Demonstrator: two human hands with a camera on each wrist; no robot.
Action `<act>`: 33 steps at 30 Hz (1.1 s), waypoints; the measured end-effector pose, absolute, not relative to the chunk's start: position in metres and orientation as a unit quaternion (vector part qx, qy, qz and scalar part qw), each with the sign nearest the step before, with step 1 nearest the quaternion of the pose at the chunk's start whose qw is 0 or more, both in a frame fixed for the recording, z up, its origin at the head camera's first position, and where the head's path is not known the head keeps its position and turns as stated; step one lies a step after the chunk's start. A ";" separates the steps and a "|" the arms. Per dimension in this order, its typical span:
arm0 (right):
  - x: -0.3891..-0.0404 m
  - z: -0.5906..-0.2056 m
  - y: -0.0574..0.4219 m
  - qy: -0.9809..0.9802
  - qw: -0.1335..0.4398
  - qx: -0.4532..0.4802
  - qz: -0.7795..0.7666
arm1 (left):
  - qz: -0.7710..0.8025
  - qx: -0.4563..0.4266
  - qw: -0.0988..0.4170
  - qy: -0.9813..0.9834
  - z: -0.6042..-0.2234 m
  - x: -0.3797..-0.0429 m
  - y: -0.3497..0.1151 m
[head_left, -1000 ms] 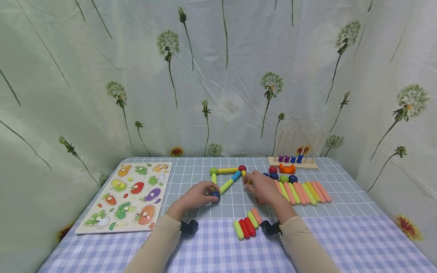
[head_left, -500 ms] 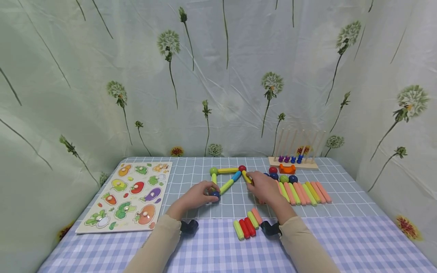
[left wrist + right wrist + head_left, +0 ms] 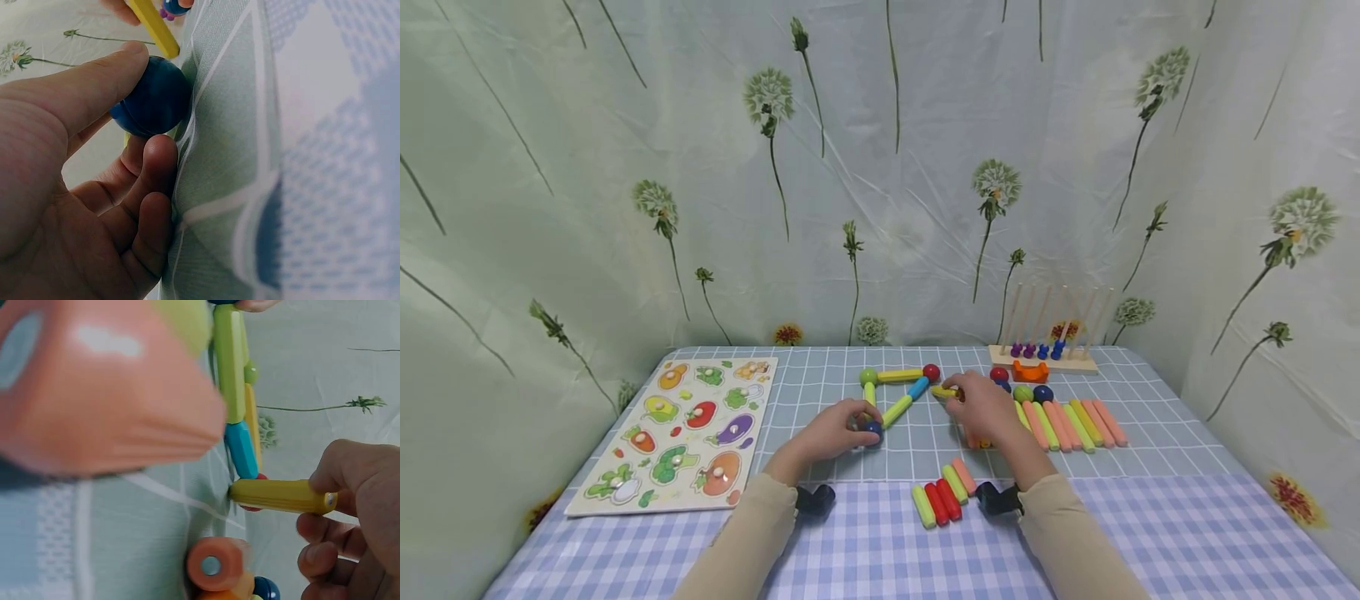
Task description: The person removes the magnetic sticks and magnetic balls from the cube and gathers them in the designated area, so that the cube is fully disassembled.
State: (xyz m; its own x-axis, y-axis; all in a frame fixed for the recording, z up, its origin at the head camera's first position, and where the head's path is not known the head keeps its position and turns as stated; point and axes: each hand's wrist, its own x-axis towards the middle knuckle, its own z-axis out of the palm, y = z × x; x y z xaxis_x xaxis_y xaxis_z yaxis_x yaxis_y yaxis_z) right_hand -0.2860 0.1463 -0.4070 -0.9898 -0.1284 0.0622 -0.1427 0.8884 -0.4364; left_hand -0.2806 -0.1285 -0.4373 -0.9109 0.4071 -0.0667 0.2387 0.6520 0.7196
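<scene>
In the head view my left hand [image 3: 831, 432] rests on the table and holds a dark blue ball [image 3: 872, 428] between thumb and fingers; the ball [image 3: 155, 97] touches the cloth in the left wrist view. My right hand [image 3: 988, 408] pinches a yellow stick [image 3: 278, 495] near one end, its other end pointing toward the red ball [image 3: 931, 372]. Around them lies an outline: a green ball [image 3: 868, 377], another yellow stick [image 3: 899, 376] reaching the red ball, a lime stick [image 3: 870, 393] partly behind my left hand, and a lime stick [image 3: 897, 411] in line with a blue stick [image 3: 917, 387].
On the right lies a row of pink, lime and yellow sticks [image 3: 1067, 423], with several balls [image 3: 1023, 393] behind. An orange curved piece [image 3: 1031, 372] and a pegged wooden rack [image 3: 1082, 364] stand farther back. Short sticks [image 3: 943, 498] lie in front; a vegetable puzzle board [image 3: 688, 437] lies left.
My right hand has shifted slightly right and lifted the yellow stick away from the red ball, turning it more sideways. My left hand stays on the blue ball.
</scene>
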 end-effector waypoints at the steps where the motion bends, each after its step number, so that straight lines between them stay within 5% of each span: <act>1: -0.286 -0.406 0.147 -0.970 0.023 0.070 0.233 | 0.377 0.177 0.113 0.902 -0.437 -0.280 -0.128; 11: -0.281 -0.390 0.151 -0.944 0.083 0.138 0.288 | 0.377 0.180 0.111 0.902 -0.439 -0.281 -0.128; 24: -0.274 -0.382 0.150 -0.966 -0.093 0.161 0.181 | 0.375 0.185 0.107 0.902 -0.439 -0.282 -0.129; 33: -0.272 -0.387 0.148 -0.965 -0.111 0.153 0.183 | 0.373 0.188 0.105 0.902 -0.440 -0.283 -0.130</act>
State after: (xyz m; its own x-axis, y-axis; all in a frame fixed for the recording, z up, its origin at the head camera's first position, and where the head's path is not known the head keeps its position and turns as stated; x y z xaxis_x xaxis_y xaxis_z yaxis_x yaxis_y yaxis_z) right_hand -0.2718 0.1482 -0.3867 -0.9286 -0.3360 -0.1575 -0.2553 0.8864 -0.3861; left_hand -0.2825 -0.1297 -0.4399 -0.9068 0.4187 -0.0497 0.2614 0.6508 0.7129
